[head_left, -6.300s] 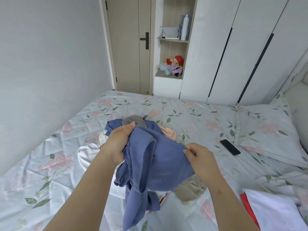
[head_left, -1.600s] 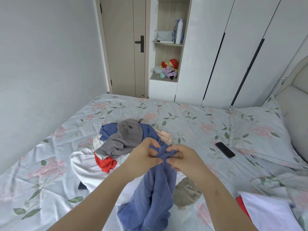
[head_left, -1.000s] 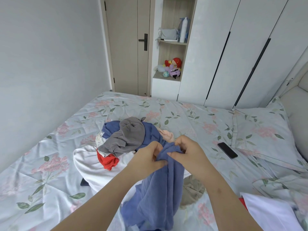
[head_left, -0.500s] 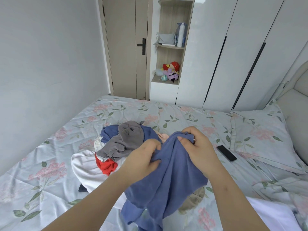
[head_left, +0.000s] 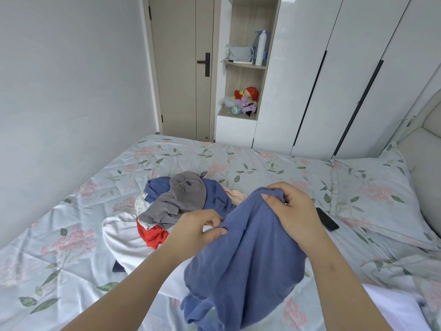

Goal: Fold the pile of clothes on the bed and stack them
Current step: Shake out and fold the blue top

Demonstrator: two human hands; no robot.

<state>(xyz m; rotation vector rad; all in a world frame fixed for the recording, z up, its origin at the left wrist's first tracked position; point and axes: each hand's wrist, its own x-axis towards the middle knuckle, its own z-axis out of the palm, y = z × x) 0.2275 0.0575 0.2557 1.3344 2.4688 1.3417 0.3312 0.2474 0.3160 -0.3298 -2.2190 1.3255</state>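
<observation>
Fingers pinch blue garment | left hand, right hand | pile behind

The blue cloth is a plain, dusty shade. Also plain are a grey garment, a red garment, a white garment and a pale pink garment. The sheet and the pillow are pale blue-grey, printed with pink flowers and green leaves. The phone is black, the wardrobe white.
</observation>
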